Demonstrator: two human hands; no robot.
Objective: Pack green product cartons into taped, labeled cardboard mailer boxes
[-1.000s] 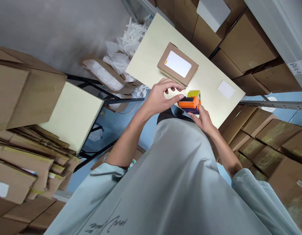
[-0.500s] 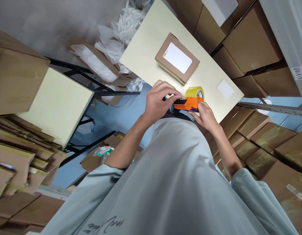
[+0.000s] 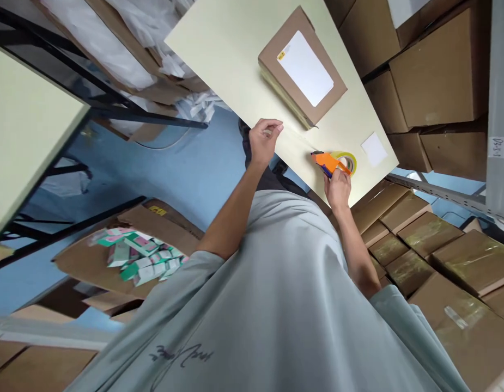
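Note:
My right hand is wrapped round the handle of an orange tape dispenser, which carries a roll of yellowish packing tape. To its left, my left hand pinches the end of a clear tape strip, which runs across to the dispenser's front and shows only faintly. Just beyond both hands, a brown cardboard box lies on the pale table. A white label with a small yellow mark covers much of its top.
A white paper lies on the table's right part. Cardboard boxes fill shelves on the right, with more stacked below. At lower left, an open carton holds several small green-and-white packets. Another pale table stands at left.
My hands have moved apart, drawing out a strip of tape between them. The dispenser has turned and shifted slightly right. My view has moved, so the labelled box looks larger.

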